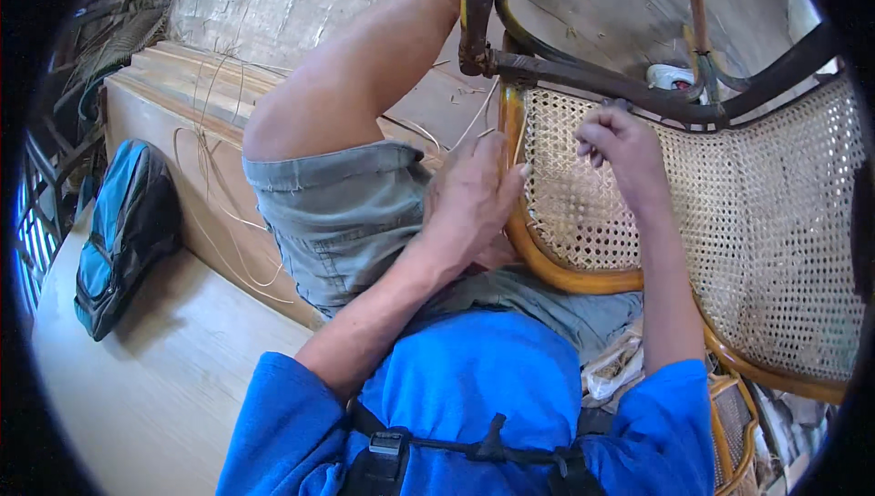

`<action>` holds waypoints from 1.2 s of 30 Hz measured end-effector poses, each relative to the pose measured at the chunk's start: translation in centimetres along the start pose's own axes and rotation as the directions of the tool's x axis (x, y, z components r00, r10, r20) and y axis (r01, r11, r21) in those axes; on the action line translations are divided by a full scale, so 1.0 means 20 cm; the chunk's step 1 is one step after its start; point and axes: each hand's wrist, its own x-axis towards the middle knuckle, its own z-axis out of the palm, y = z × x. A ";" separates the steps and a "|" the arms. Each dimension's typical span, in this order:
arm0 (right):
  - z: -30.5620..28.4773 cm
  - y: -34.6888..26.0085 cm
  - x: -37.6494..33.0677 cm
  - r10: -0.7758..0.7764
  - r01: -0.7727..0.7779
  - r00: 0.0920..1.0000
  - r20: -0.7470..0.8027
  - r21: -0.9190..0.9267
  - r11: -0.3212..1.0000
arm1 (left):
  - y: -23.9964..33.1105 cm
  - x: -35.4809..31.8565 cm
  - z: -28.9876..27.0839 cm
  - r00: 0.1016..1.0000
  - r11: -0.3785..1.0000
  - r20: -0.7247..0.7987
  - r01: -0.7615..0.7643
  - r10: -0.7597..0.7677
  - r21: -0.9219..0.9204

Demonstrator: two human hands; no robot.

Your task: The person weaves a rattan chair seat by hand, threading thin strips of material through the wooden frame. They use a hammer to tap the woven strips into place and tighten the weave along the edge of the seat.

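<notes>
A rattan chair with a woven cane panel (pixel 583 213) leans across my lap, its curved varnished frame (pixel 583 281) towards me. My left hand (pixel 469 181) is closed at the frame's left side, with a thin cane strip (pixel 520 139) rising between thumb and fingers. Its palm hides part of the frame. Above the panel, my right hand (pixel 624 145) is curled with the fingers drawn together. Whatever those fingers pinch, if anything, is too small to make out.
A blue and black backpack (pixel 123 232) lies on the pale board at left. Loose cane strands (pixel 232 222) hang over the stacked wooden boards (pixel 182 86). Dark chair rails (pixel 611 86) cross beyond the panel. Another rattan piece (pixel 734 423) stands at lower right.
</notes>
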 end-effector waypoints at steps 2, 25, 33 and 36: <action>0.02 0.04 0.13 -0.057 0.057 0.998 0.023 0.004 0.998 | 0.01 0.02 0.01 0.984 0.981 0.128 0.141 -0.124 -0.136; 0.18 0.21 0.40 -0.461 0.523 0.851 0.252 -0.488 0.698 | -0.05 0.10 0.11 0.968 0.940 0.104 0.247 -0.228 -0.234; 0.19 0.24 0.34 -0.618 0.619 0.751 0.233 -0.576 0.535 | 0.00 0.08 0.07 0.888 0.870 0.301 0.425 -0.347 -0.251; 0.20 0.25 0.33 -0.630 0.623 0.745 0.220 -0.565 0.540 | 0.01 0.09 0.06 0.872 0.865 0.324 0.448 -0.367 -0.224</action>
